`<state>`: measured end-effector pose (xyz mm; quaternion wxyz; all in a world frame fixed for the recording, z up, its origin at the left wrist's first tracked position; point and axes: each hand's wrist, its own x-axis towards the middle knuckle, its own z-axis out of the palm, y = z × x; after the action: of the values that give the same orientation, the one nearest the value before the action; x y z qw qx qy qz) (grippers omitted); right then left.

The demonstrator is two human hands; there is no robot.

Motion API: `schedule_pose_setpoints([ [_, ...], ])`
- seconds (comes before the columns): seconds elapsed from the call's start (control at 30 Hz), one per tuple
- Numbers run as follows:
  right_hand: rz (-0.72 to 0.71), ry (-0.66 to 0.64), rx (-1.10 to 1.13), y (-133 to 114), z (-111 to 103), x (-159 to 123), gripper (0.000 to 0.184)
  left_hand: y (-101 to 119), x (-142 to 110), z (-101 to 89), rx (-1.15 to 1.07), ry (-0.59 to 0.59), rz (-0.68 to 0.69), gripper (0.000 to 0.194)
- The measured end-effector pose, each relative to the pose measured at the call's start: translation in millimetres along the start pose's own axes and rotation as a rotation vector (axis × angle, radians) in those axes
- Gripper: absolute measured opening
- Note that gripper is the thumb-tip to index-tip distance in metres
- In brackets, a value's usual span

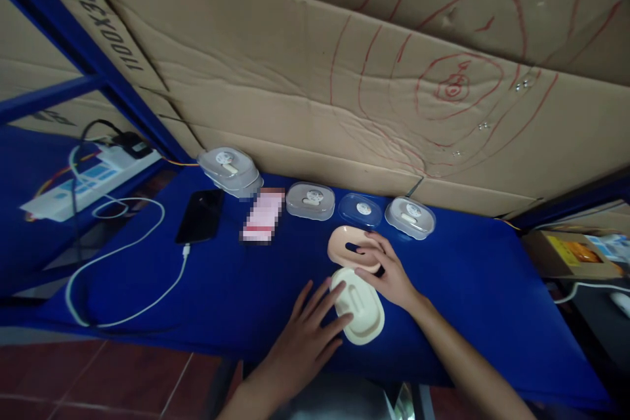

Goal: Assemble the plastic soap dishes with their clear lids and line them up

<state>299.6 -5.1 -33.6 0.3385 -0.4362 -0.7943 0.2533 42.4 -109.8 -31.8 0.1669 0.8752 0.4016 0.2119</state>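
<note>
A cream oval dish (360,305) with a raised slot-shaped middle lies on the blue table near its front edge. My left hand (315,328) is spread over its left side, fingertips on or just above it. Just behind stands a peach oval dish (340,246) with a dark slot in its middle. My right hand (390,270) spans its right end, the thumb at the near rim and a finger at the far rim. The two dishes sit close together, and the right hand hides where they meet.
Along the back are lidded clear boxes (310,202), a clear lid (360,211), another box (410,218) and a stacked pair (230,172). A phone (199,216) on a white cable, a blurred pink item (264,216) and a power strip (93,185) are left. Cardboard (275,79) walls the back.
</note>
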Motion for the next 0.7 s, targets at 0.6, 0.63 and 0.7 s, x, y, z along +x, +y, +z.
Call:
schedule_pose_setpoints([
  [0.6, -0.057, -0.048, -0.408, 5.8, -48.5, 4.3, 0.045, 16.5, 19.8, -2.4, 0.022, 0.109, 0.080, 0.021],
  [0.63, -0.053, -0.024, -0.446, 9.2, -58.1, 6.3, 0.045, 15.9, 20.2, -4.7, 0.010, 0.151, 0.081, 0.022],
  [0.7, -0.022, 0.030, -0.556, 23.8, -78.8, 11.8, 0.048, 14.4, 19.9, -7.5, -0.009, 0.231, 0.064, 0.020],
])
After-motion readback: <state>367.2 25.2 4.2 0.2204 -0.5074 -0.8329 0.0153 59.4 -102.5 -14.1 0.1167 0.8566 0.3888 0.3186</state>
